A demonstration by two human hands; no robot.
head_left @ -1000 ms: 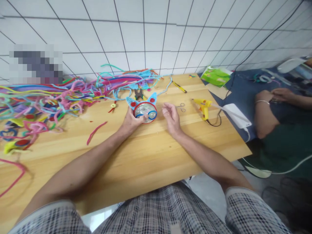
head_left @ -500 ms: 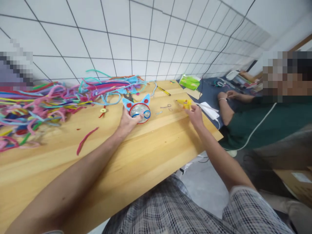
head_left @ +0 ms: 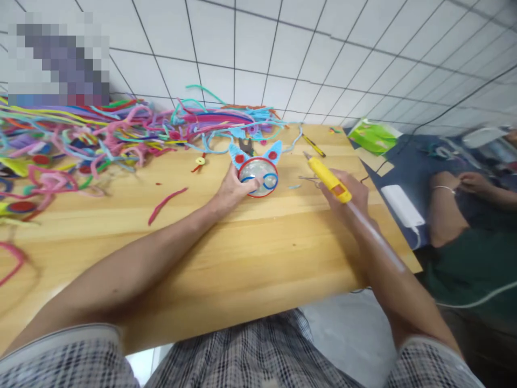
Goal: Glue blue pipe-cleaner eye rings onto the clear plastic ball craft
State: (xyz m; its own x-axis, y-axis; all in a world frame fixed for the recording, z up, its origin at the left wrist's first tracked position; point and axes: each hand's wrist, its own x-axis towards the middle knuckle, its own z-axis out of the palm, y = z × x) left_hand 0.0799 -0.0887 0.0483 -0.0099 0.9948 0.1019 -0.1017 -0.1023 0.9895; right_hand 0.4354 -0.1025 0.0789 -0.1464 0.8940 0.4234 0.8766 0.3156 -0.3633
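My left hand point(head_left: 238, 188) grips a round clear ornament point(head_left: 258, 171) by its left side, thumb across the front. The ornament has a red rim, two blue pipe-cleaner loops like glasses, and two light-blue ears with red dots on top. In my right hand point(head_left: 349, 196) is a yellow hot glue gun point(head_left: 329, 179), its nozzle pointing up and left toward the ornament but apart from it. A clear glue stick point(head_left: 377, 237) sticks out of its back end. Beside my right hand lie small scissors point(head_left: 309, 178), partly hidden by it.
A heap of coloured pipe cleaners point(head_left: 133, 126) covers the table's back left. Behind the ornament are dark pliers point(head_left: 245, 146); a yellow cutter knife point(head_left: 314, 145) lies farther right. A white power adapter point(head_left: 403, 206) and a green packet point(head_left: 372, 136) sit near another person's arm point(head_left: 448, 210).
My right hand has brought the glue gun from the table's right side nearer my body, turning its nozzle toward the ornament. My left hand still holds the ornament. The view has shifted.
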